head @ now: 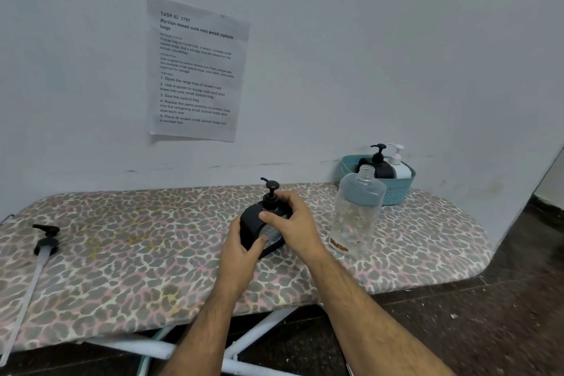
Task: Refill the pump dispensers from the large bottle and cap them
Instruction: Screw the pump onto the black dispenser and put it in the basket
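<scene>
Near the centre of the frame a black pump dispenser (259, 227) stands on an ironing board (128, 278) covered in a grey, pink and cream leopard-spot fabric. The left hand (241, 250) wraps around the lower left side of its body, thumb lying across the pale label on the front. The right hand (293, 223) comes over from the right, fingers curled round the shoulder of the dispenser at the collar of the black pump head (271, 189), which sits upright in the neck with its spout pointing toward the upper left.

Just right of the hands stands the large bottle (355, 212), clear plastic, uncapped (its threaded neck is bare), with an orange label low on its front; how much liquid it holds cannot be told. It is apart from the right hand.

Behind it, at the right rear of the board against the wall, a teal basket (393, 189) holds two more dispensers side by side: a black one (377, 163) on the left and a white one (399, 166) on the right, both with pumps fitted.

At the far left of the board a loose black pump (45, 241) lies on its side, its long pale dip tube (26, 299) running toward the lower left corner of the frame.

A printed sheet (197, 70) is stuck to the pale wall in the upper left of centre. Below the board, white metal legs (253, 336) cross over a dark floor.
</scene>
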{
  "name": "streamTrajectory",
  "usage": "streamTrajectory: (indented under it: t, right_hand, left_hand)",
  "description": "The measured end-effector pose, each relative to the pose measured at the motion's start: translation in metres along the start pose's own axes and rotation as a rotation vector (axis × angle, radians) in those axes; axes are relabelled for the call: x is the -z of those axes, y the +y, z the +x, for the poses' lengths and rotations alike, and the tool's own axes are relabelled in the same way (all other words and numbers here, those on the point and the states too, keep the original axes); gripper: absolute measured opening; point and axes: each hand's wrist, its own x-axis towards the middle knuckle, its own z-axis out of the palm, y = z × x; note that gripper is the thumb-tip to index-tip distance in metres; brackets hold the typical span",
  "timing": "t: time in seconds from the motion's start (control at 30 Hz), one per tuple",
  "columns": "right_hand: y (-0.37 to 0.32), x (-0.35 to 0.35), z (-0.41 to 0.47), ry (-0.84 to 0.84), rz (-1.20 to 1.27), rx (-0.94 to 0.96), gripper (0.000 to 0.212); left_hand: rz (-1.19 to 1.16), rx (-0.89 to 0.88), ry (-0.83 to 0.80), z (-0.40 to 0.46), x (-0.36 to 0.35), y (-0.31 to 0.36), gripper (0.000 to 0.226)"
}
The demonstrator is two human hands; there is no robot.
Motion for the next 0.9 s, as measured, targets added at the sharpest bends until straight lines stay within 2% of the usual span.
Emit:
streamTrajectory:
  t: [0.27, 0.43, 0.63, 0.8, 0.9]
  right_hand:
    - [0.0016, -0.0014, 0.0024, -0.016, 0.005, 0.001, 0.061]
    - [0.0001, -0.0007, 0.0024, 0.015, 0.004, -0.015, 0.041]
    - [-0.0008, -0.0009, 0.0028, -0.020, -0.033, 0.008, 0.063]
    - [-0.0022, -0.0007, 0.0011, -0.003, -0.026, -0.015, 0.044]
    - [-0.0022, -0.0007, 0.0011, 0.023, 0.019, -0.036, 0.041]
  left_hand:
    - [-0.001, 0.005, -0.008, 0.0021, 0.0004, -0.0040, 0.051]
    - [0.001, 0.011, -0.008, 0.0015, 0.0003, -0.0026, 0.052]
    - [-0.002, 0.013, -0.005, 0.0022, 0.0005, -0.0049, 0.054]
    - [-0.003, 0.018, 0.003, 0.0022, 0.0000, -0.0045, 0.052]
    - [0.005, 0.019, 0.009, 0.0011, -0.0002, -0.0020, 0.051]
